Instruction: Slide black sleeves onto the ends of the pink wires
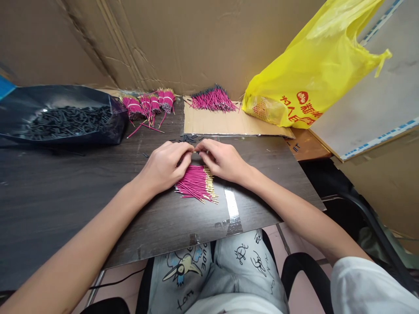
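Note:
My left hand (167, 163) pinches a short wire whose gold tip (195, 151) shows between my two hands; the rest of it is hidden by my fingers. Fingertips of my right hand (221, 158) are closed on a small black sleeve at that gold tip. How far the sleeve covers the tip I cannot tell. Just below both hands lies a pile of magenta wires (194, 181), their gold terminals (210, 187) pointing right. Loose black sleeves (188, 138) are scattered on the table just beyond my fingers.
A dark bag (114, 131) of black sleeves (68, 122) stands at left. Bundled magenta wires (150, 104) lie behind. Wires with black ends (214, 99) rest on a cardboard sheet (209, 123). A yellow plastic bag (294, 74) stands at right, and clear tape (232, 207) crosses the table (262, 192).

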`<state>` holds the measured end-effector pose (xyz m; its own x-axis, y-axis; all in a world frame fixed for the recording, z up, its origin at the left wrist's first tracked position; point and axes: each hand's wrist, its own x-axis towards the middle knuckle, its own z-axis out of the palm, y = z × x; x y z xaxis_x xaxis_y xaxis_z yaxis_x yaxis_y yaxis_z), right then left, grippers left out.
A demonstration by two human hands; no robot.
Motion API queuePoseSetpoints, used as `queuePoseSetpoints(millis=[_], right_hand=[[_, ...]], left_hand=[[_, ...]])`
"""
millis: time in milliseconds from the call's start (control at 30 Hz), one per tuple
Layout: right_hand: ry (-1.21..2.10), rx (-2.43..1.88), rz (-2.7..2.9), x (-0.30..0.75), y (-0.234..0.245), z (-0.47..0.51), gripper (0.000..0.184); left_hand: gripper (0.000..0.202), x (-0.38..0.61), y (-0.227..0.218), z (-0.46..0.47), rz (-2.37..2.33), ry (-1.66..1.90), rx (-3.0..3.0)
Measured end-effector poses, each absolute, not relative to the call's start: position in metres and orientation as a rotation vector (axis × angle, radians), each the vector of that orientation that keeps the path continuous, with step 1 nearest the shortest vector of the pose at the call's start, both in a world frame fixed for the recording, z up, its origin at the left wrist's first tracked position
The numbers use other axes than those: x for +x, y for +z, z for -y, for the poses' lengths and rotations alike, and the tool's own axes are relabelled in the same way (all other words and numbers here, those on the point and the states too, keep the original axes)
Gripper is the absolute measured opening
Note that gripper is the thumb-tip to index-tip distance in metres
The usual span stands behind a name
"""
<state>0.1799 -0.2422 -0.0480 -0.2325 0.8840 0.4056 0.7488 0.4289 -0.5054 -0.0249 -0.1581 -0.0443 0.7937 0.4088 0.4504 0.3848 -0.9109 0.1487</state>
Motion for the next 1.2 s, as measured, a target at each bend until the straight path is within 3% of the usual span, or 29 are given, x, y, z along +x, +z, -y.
queuePoseSetpoints(millis=[1200], right_hand=[[0.262,-1.436,2.054,0.1793,-0.0443,0.2449,0.023]], left_hand=[[0.031,-0.0236,-0.0432,0.1613,-0.713,0.683,2.855]])
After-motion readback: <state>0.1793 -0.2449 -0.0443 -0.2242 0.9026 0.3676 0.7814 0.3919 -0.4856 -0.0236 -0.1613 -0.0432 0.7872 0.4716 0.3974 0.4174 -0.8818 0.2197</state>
